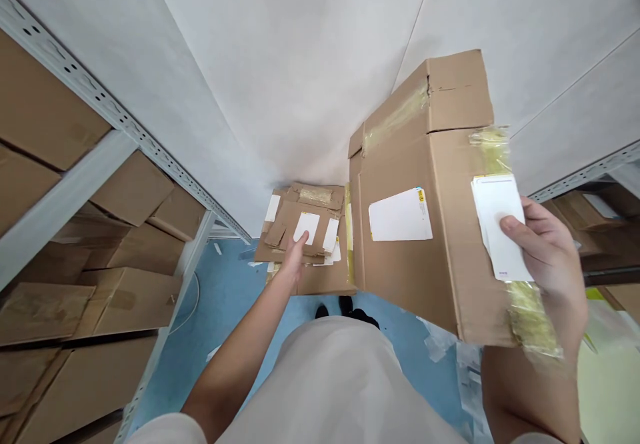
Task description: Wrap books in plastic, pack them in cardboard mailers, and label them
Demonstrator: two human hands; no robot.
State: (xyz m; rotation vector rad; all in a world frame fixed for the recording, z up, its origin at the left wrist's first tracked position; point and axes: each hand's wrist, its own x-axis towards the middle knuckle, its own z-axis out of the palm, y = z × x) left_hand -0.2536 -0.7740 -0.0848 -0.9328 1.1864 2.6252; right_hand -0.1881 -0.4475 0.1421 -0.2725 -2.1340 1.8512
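My right hand [550,244] grips the right edge of a large flattened cardboard box [400,271], thumb on the white labels [497,221] at that edge and fingers mostly behind. This box stands tilted, with yellowish clear tape [533,317] along its side and another white label [400,217] on its middle panel. Lower and to the left, my left hand [295,261] is closed on the near edge of a stack of smaller flattened cardboard boxes [283,224], thumb on top and fingers hidden underneath. White labels and tape show on those pieces too.
A metal shelf rack [115,124] full of cardboard boxes [125,301] stands on the left. Another shelf [600,171] with boxes is on the right. A pale wall [300,84] rises ahead. Scraps of clear film [440,341] and a cable [193,304] lie on the blue floor.
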